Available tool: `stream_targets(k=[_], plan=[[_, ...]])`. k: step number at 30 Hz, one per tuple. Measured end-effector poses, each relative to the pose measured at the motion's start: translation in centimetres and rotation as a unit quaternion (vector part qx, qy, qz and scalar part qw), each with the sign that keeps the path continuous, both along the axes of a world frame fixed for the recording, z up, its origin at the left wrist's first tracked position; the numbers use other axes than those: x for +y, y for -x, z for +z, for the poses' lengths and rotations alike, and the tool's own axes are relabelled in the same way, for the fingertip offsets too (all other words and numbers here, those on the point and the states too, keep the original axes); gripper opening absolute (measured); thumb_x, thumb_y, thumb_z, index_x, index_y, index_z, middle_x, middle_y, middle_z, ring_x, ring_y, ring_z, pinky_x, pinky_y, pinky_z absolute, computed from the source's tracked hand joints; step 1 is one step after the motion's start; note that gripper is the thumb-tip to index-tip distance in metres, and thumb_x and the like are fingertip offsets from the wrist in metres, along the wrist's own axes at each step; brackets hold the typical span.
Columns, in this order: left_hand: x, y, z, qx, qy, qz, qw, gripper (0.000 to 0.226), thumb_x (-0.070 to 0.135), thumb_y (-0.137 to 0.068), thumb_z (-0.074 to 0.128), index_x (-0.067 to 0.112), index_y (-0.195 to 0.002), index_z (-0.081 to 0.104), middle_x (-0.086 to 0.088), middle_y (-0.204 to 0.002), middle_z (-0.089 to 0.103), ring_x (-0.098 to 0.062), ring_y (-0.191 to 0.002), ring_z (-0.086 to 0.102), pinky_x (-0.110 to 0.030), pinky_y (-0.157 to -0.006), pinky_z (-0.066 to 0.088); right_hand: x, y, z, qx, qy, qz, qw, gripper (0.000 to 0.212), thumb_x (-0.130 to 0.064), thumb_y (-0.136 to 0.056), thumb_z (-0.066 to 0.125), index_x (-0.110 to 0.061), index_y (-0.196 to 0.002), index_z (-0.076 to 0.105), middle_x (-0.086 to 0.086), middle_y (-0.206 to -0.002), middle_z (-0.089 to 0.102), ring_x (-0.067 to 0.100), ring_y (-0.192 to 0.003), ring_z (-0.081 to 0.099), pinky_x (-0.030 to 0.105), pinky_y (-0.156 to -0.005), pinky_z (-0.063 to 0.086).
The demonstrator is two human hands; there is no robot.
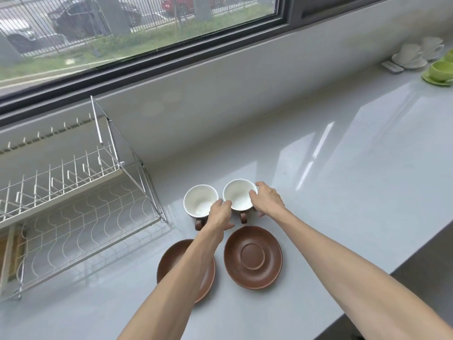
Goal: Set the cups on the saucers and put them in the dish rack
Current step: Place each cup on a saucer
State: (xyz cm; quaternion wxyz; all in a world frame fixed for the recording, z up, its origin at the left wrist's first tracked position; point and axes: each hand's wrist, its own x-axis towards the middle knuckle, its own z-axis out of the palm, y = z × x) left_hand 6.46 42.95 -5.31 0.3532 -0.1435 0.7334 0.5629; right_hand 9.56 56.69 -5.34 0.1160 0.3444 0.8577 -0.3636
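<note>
Two brown cups with white insides stand side by side on the grey counter. My left hand (220, 213) grips the right rim of the left cup (199, 200). My right hand (267, 200) wraps the right side of the right cup (239, 195), fingers over its rim. Both cups rest on the counter with their brown handles pointing toward me. Two empty brown saucers lie nearer to me: the left saucer (166, 263) is partly hidden under my left forearm, the right saucer (253, 257) is in full view. The white wire dish rack (81, 217) stands at the left.
A window ledge and wall run along the back of the counter. At the far right stand white cups on saucers (414, 55) and green cups on saucers (438, 72), with a small grey object beside them. The counter's front edge runs diagonally at the lower right.
</note>
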Motion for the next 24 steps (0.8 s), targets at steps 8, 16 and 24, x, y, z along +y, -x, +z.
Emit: stream_targets(k=[8, 16, 24], plan=[[0.4, 0.6, -0.9, 0.038, 0.000, -0.040, 0.998, 0.042, 0.011, -0.096, 0.042, 0.012, -0.138, 0.049, -0.023, -0.138, 0.052, -0.029, -0.109, 0.057, -0.034, -0.075, 0.057, 0.0, 0.6, -0.5, -0.006, 0.029, -0.032, 0.999, 0.047, -0.002, -0.089, 0.035, -0.008, -0.131, 0.056, 0.019, -0.123, 0.063, 0.040, -0.087, 0.073, 0.042, -0.074, 0.064], [-0.2, 0.2, -0.2, 0.048, -0.012, -0.036, 0.998, 0.048, 0.010, -0.099, 0.044, 0.011, -0.147, 0.038, -0.001, -0.105, 0.056, -0.024, -0.102, 0.060, -0.044, -0.094, 0.055, -0.3, -0.1, 0.2, 0.011, 0.001, -0.030, 0.999, 0.042, 0.000, -0.083, 0.036, -0.002, -0.116, 0.063, 0.022, -0.110, 0.067, 0.042, -0.087, 0.071, 0.047, -0.077, 0.063], [-2.0, -0.5, 0.5, 0.090, -0.005, -0.031, 0.995, 0.049, 0.013, -0.097, 0.047, 0.013, -0.146, 0.045, -0.004, -0.099, 0.060, -0.023, -0.090, 0.064, -0.042, -0.089, 0.059, -1.7, -2.8, 3.2, 0.050, -0.012, -0.016, 0.999, 0.037, 0.004, -0.084, 0.036, 0.003, -0.108, 0.064, 0.021, -0.100, 0.069, 0.036, -0.072, 0.075, 0.045, -0.067, 0.064]])
